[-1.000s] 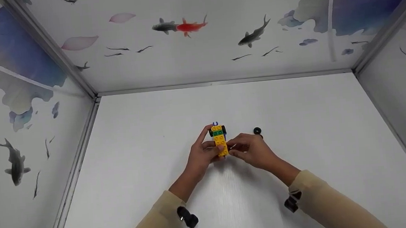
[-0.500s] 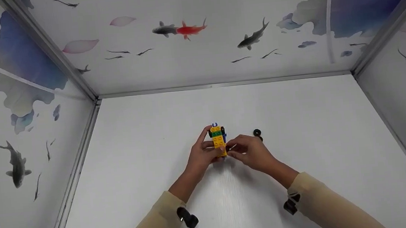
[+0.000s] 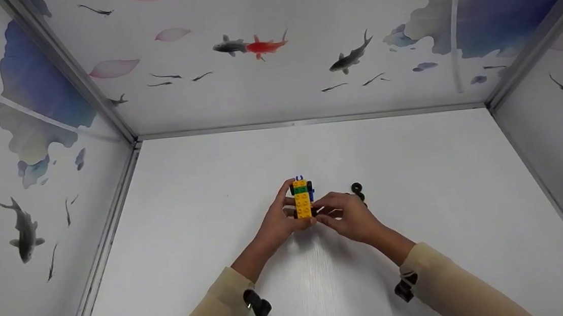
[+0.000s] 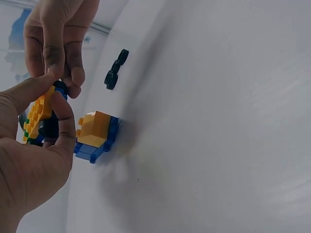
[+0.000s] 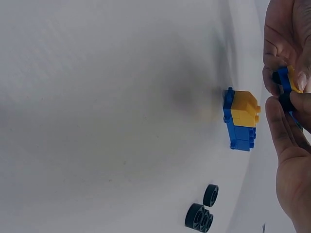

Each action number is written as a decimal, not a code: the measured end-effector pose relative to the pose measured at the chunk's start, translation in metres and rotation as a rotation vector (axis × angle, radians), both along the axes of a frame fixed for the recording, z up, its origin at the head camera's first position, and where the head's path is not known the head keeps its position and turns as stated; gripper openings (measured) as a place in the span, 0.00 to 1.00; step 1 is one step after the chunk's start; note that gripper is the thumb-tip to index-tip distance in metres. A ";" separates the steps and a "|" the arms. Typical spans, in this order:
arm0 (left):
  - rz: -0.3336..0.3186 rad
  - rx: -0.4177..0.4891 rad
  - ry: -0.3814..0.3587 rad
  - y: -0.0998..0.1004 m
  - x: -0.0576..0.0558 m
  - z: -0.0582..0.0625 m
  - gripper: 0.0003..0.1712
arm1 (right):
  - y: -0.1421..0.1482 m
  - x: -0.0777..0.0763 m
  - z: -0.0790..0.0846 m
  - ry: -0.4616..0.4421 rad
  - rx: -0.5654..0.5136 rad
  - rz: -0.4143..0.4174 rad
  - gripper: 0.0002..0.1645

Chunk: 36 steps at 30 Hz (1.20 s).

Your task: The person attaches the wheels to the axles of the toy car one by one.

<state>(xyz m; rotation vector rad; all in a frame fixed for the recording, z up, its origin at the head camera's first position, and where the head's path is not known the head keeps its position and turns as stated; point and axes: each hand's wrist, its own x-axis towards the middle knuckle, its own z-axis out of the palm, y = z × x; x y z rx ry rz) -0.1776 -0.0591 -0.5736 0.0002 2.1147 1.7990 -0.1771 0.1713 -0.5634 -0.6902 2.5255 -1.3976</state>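
Note:
My left hand grips a toy brick car near the middle of the table. The car has a yellow studded top with a green strip, a blue base and dark wheels. Beside its near right end, my right hand pinches a small black wheel against the blue base. Fingers of both hands hide much of the car's underside in the wrist views. Below the held car, a second brick piece stands on the table, a yellow block on a blue wheel base.
Several loose black wheels lie on the white table just beyond the right hand. White panels with painted fish enclose the table at the back and sides. A black wrist camera is strapped to each sleeve.
The left thumb has slid off the car's yellow studs to its near end, and the car has turned slightly straighter. The right hand stays at its side. The head view has shifted a little.

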 end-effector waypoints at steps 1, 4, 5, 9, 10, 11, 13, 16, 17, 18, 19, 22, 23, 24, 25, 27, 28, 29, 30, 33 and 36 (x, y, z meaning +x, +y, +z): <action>-0.004 -0.005 0.004 -0.001 0.000 0.000 0.66 | 0.000 0.000 0.000 -0.004 -0.004 0.005 0.21; -0.016 -0.019 0.019 -0.002 0.000 0.000 0.65 | 0.000 0.001 0.000 -0.014 -0.012 0.018 0.22; -0.017 -0.028 0.025 -0.002 0.000 0.000 0.65 | 0.000 0.001 0.000 -0.020 -0.010 0.018 0.22; -0.018 -0.073 0.068 -0.002 0.001 -0.001 0.65 | 0.000 0.002 0.001 -0.026 -0.006 0.016 0.23; -0.016 -0.088 0.078 -0.002 0.001 -0.002 0.65 | 0.000 0.002 0.001 -0.027 -0.005 0.013 0.23; -0.015 -0.105 0.086 -0.001 0.001 -0.002 0.65 | 0.000 0.002 0.001 -0.024 -0.006 0.014 0.23; -0.018 -0.136 0.097 -0.001 0.000 -0.003 0.66 | 0.000 0.002 0.000 -0.014 -0.013 0.017 0.23; -0.018 -0.168 0.095 0.000 0.000 -0.005 0.66 | -0.001 0.002 -0.001 -0.007 -0.024 0.021 0.23; -0.016 -0.177 0.093 0.000 -0.001 -0.005 0.66 | -0.002 0.002 -0.001 -0.005 -0.025 0.023 0.23; -0.012 -0.183 0.089 0.000 -0.001 -0.005 0.66 | -0.002 0.002 -0.001 -0.006 -0.027 0.025 0.23; -0.008 -0.188 0.086 -0.001 -0.001 -0.005 0.66 | -0.003 0.002 -0.001 -0.008 -0.025 0.024 0.23; 0.011 -0.202 0.084 -0.003 -0.002 -0.004 0.65 | -0.003 0.002 0.000 -0.011 -0.015 0.024 0.22; 0.018 -0.208 0.083 -0.004 -0.003 -0.004 0.65 | -0.003 0.003 0.000 -0.015 -0.011 0.021 0.22; 0.025 -0.211 0.084 -0.005 -0.003 -0.004 0.65 | -0.003 0.003 0.000 -0.016 -0.007 0.019 0.21; 0.030 -0.216 0.085 -0.006 -0.003 -0.004 0.64 | -0.002 0.003 0.000 -0.015 -0.002 0.017 0.21; 0.040 -0.222 0.086 -0.009 -0.005 -0.005 0.64 | -0.001 0.002 0.000 -0.018 0.006 0.008 0.20; 0.044 -0.227 0.086 -0.010 -0.005 -0.005 0.64 | 0.000 0.002 0.000 -0.018 0.008 0.006 0.20; 0.048 -0.234 0.085 -0.012 -0.006 -0.006 0.64 | 0.001 0.002 -0.001 -0.017 0.010 0.004 0.20; 0.051 -0.242 0.085 -0.013 -0.007 -0.006 0.63 | 0.002 0.002 -0.001 -0.017 0.011 0.003 0.20; 0.063 -0.285 0.084 -0.018 -0.010 -0.009 0.63 | 0.004 0.002 -0.003 -0.025 0.007 0.004 0.19; 0.082 -0.328 0.076 -0.023 -0.013 -0.013 0.63 | 0.007 0.002 -0.005 -0.027 0.005 0.009 0.19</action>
